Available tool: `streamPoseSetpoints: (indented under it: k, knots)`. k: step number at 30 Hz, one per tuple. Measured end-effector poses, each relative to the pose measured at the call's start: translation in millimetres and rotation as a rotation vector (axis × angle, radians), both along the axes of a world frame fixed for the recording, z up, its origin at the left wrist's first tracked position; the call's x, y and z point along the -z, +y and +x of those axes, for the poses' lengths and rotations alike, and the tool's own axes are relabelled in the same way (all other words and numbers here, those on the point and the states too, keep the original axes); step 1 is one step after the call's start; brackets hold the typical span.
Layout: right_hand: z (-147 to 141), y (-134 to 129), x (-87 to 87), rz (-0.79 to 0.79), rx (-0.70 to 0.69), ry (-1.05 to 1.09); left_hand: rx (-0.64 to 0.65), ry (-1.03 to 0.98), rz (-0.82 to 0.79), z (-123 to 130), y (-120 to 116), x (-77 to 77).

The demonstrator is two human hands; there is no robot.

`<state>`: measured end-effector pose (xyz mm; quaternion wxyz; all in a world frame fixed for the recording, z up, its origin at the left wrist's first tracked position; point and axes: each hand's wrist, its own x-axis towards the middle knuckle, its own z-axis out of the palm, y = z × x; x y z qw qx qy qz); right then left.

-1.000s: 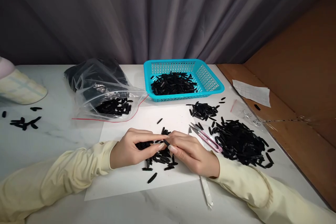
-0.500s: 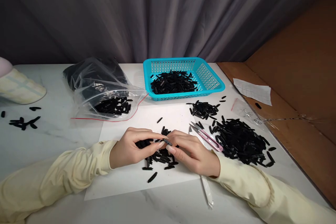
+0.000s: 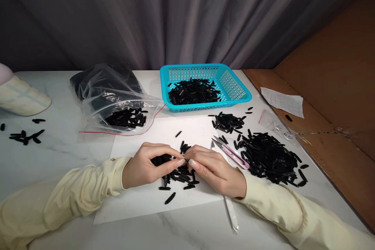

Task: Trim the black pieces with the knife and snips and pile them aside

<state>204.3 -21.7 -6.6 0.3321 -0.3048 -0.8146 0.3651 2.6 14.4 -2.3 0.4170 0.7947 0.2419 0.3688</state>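
Between my two hands is a small black elongated piece point(image 3: 186, 159), mostly hidden by the fingertips. My left hand point(image 3: 155, 163) pinches its left end between thumb and forefinger. My right hand point(image 3: 213, 168) is closed on the other end, thumb in front and fingers behind. Under and behind the hands lies a loose pile of similar black pieces point(image 3: 182, 175) on a white paper sheet point(image 3: 131, 203). One stray piece point(image 3: 170, 198) lies nearer to me. Pink-handled thread snips point(image 3: 234, 155) rest just right of my right hand, beside a white-handled tool point(image 3: 231, 215) partly covered by that hand.
A turquoise basket point(image 3: 205, 107) at the back holds many black pieces. Left of it lies a clear zip bag point(image 3: 117, 101) of them. A large heap point(image 3: 271, 158) and a smaller one point(image 3: 227, 122) sit at right. A cardboard box point(image 3: 331, 70) borders the table's right side.
The black piece has been turned between the fingertips, so its broad face no longer shows. My right thumb has shifted slightly up onto it. The piles have not visibly changed.
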Motion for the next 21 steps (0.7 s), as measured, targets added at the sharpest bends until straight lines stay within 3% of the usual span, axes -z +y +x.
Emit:
streamPoseSetpoints:
  k: [6, 16, 21]
  knots:
    - [0.5, -0.8, 2.6, -0.005, 0.026, 0.017, -0.005, 0.056, -0.054, -2.2, 0.7, 0.9]
    - [-0.9, -5.8, 7.1, -0.144, 0.218, 0.087, 0.0, 0.057, -0.074, -1.2, 1.0, -0.1]
    - [-0.3, -7.0, 7.7, -0.171, 0.203, 0.112, 0.017, 0.031, -0.04, -0.6, 1.6, 1.4]
